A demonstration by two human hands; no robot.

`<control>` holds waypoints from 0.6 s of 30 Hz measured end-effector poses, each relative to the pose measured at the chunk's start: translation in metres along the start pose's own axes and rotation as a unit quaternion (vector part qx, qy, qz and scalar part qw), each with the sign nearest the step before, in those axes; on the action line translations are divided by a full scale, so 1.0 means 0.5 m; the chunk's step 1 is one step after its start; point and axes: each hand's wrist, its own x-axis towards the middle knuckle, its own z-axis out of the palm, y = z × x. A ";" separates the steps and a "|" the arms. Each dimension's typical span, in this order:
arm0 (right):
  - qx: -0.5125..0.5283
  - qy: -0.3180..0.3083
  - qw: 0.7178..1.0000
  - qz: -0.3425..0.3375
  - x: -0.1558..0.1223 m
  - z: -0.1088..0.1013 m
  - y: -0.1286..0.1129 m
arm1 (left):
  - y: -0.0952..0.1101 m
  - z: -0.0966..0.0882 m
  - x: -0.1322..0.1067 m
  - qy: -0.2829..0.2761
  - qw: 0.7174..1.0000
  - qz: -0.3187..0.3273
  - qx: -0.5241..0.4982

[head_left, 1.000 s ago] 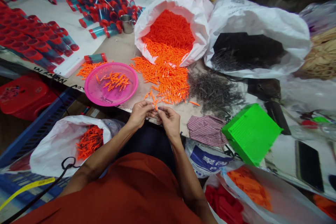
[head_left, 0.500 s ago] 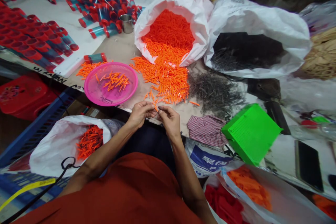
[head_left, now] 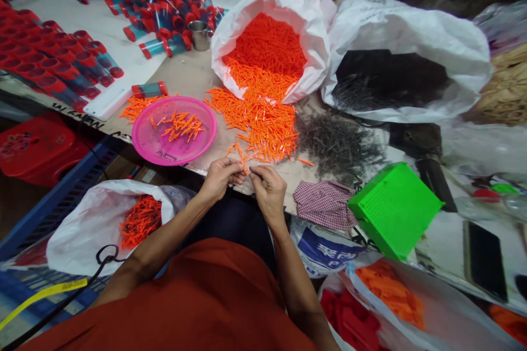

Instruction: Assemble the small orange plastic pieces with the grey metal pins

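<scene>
Head view: fine handwork to the right of the pink basket, our landmark for position. We see the left hand pinching a small orange piece between thumb and fingers, nearer the body than the basket and to its right. Opposite it, the right hand holds its thumb and fingertips close together beside the piece; whether they grip it, or some tiny dark part, we cannot tell. We note an orange heap right of the basket, a black heap farther right, and finger-slim orange sticks inside the basket itself. We judge the step in hand to be close two-handed work on one piece. The next move, we judge, calls for a steady left pinch, exact fingertip alignment and light pressure.
</scene>
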 end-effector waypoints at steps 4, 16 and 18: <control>-0.033 -0.019 0.999 -0.039 0.004 -0.007 -0.001 | 0.003 0.001 -0.003 -0.001 1.000 0.014 0.022; -0.061 -0.050 0.995 -0.060 0.004 -0.015 -0.002 | 0.005 0.006 -0.006 0.000 0.997 0.042 0.070; -0.067 -0.048 0.995 -0.059 0.003 -0.013 0.000 | 0.006 0.007 -0.008 0.004 0.996 0.048 0.079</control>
